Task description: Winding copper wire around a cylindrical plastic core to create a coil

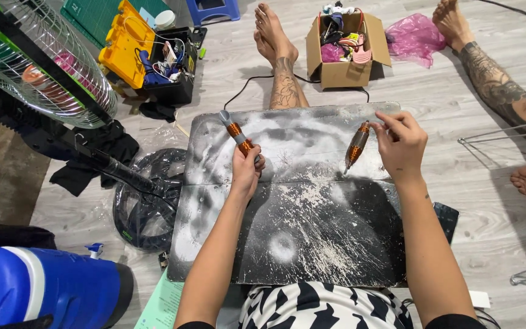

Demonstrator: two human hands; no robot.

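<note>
Left hand (246, 167) grips a copper-wound coil tool (236, 132) angled up-left over the scuffed black work board (312, 237); right hand (400, 143) pinches a second copper coil (356, 146), tip touching the board, well apart.

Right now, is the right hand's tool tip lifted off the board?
No: the copper-wound tool in the right hand rests its tip on the dusty board.

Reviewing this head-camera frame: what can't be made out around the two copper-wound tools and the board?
- Left hand: its fist hides the lower shaft of the left copper-wound tool.
- Right hand: fingers cover the top of the right copper-wound tool; its tip is too small to tell whether it touches the board.
- Black cable: passes behind a leg.
- Cardboard box: contents too jumbled and small.
- Fan: cut off by the frame's edge.
</note>
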